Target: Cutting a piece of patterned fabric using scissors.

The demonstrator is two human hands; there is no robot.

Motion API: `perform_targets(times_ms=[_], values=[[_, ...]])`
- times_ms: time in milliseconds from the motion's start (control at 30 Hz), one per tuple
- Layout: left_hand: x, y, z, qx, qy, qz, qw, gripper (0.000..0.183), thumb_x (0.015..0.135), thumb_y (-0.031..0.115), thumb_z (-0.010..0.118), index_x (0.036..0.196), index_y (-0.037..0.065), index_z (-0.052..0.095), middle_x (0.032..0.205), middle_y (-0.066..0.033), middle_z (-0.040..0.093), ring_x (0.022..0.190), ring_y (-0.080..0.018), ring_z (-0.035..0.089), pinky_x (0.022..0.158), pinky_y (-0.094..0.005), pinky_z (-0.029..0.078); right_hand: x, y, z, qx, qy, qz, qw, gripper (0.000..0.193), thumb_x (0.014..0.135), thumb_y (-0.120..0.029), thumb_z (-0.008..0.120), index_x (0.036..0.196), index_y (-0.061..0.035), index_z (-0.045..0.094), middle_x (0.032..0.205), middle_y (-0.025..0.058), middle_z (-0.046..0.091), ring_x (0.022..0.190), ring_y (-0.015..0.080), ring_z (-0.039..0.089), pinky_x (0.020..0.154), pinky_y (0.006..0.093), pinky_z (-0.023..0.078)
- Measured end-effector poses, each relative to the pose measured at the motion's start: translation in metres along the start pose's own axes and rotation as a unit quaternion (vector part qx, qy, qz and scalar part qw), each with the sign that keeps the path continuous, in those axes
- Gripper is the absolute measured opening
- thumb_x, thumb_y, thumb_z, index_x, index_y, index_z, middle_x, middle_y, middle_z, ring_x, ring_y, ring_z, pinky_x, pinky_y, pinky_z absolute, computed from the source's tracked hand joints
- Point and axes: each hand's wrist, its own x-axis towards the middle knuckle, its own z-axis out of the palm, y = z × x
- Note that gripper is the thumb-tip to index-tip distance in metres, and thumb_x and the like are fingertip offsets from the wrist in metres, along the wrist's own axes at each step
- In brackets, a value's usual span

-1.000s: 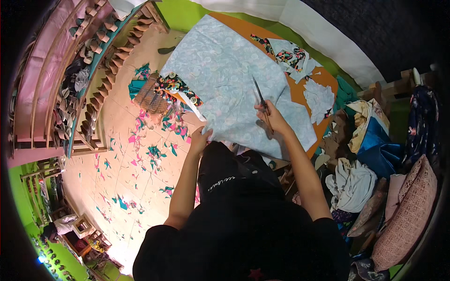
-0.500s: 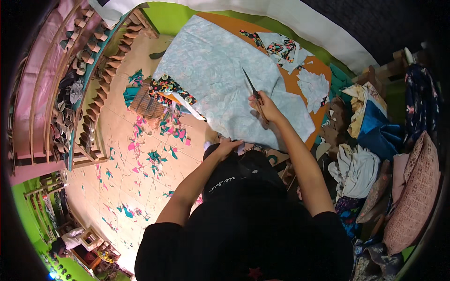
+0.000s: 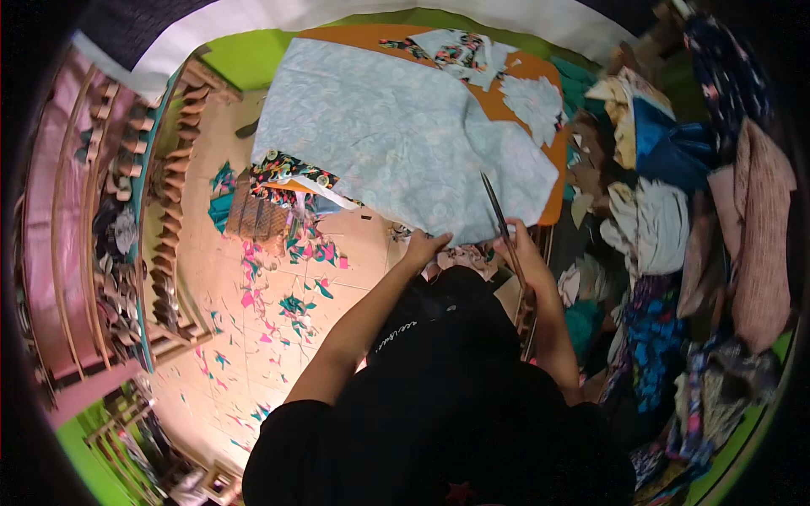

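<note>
A large pale blue, faintly patterned cloth [image 3: 363, 126] lies spread over an orange-brown table. At its near edge, my left hand [image 3: 426, 247] pinches the cloth, thumb on top. My right hand [image 3: 521, 251] is closed around long, dark scissors [image 3: 492, 198]. Their narrow blades look shut and point up and away over the cloth; the brownish handle end runs back along my wrist. The right hand sits close to the near right edge of the cloth. A strip of black floral fabric [image 3: 295, 171] shows at the cloth's left corner.
The orange-brown table [image 3: 554, 198] carries floral offcuts [image 3: 460, 52] and a pale scrap [image 3: 533, 101] at the far right. Heaped fabrics [image 3: 654, 223] and a pink cushion [image 3: 764, 253] crowd the right side. Pink and teal scraps [image 3: 295, 312] litter the floor; a shoe rack [image 3: 173, 207] stands left.
My right hand has drawn back toward me with the scissors, from above the cloth to its near edge. My left hand has shifted slightly right and up along that edge. The view has turned slightly.
</note>
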Motion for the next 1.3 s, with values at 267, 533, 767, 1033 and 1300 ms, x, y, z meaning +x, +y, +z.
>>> perform_targets(times_ms=[267, 533, 767, 1033, 1300], values=[[-0.004, -0.007, 0.015, -0.266, -0.032, -0.113, 0.957, 0.02, 0.075, 0.005, 0.058, 0.084, -0.01, 0.049, 0.08, -0.0119, 0.052, 0.07, -0.0185, 0.056, 0.062, -0.0242, 0.05, -0.104, 0.085, 0.068, 0.352, -0.153, 0.273, 0.882, 0.044, 0.084, -0.049, 0.028, 0.096, -0.0093, 0.04, 0.056, -0.0029, 0.031, 0.044, 0.0074, 0.032, 0.038, 0.022, 0.027], [-0.003, -0.008, 0.005, 0.067, 0.063, 0.03, 0.995, 0.018, 0.064, 0.007, 0.067, 0.057, -0.001, 0.052, 0.055, -0.0052, 0.051, 0.049, -0.0132, 0.047, 0.044, -0.0249, 0.037, -0.072, 0.112, 0.13, 0.359, -0.136, 0.25, 0.889, 0.07, 0.074, -0.064, 0.03, 0.109, -0.004, 0.035, 0.056, -0.0033, 0.032, 0.04, 0.0072, 0.031, 0.036, 0.0219, 0.03], [-0.009, 0.004, 0.008, -0.014, 0.035, -0.026, 0.999, 0.022, 0.063, 0.008, 0.067, 0.052, -0.001, 0.05, 0.048, -0.0061, 0.049, 0.039, -0.0098, 0.04, 0.035, -0.0236, 0.028, -0.052, 0.121, 0.136, 0.399, -0.066, 0.208, 0.89, 0.065, 0.077, -0.061, 0.03, 0.109, -0.0043, 0.036, 0.056, -0.0026, 0.034, 0.039, 0.0073, 0.032, 0.035, 0.0227, 0.031], [-0.008, -0.014, 0.007, 0.004, 0.019, -0.045, 0.999, 0.026, 0.066, 0.01, 0.067, 0.062, 0.004, 0.042, 0.054, -0.0058, 0.048, 0.045, -0.0104, 0.045, 0.037, -0.0215, 0.033, -0.024, 0.112, 0.137, 0.451, -0.067, 0.168, 0.874, 0.068, 0.075, -0.064, 0.029, 0.112, -0.0065, 0.034, 0.055, -0.0021, 0.032, 0.04, 0.0075, 0.03, 0.037, 0.0212, 0.028], [-0.008, -0.016, 0.01, 0.168, 0.112, 0.029, 0.979, 0.033, 0.057, 0.014, 0.072, 0.052, 0.004, 0.041, 0.049, -0.0034, 0.046, 0.045, -0.01, 0.044, 0.04, -0.0247, 0.035, -0.022, 0.113, 0.14, 0.484, -0.057, 0.187, 0.853, 0.066, 0.072, -0.063, 0.036, 0.105, -0.006, 0.04, 0.053, -0.0049, 0.03, 0.038, 0.0058, 0.029, 0.035, 0.0205, 0.025]])
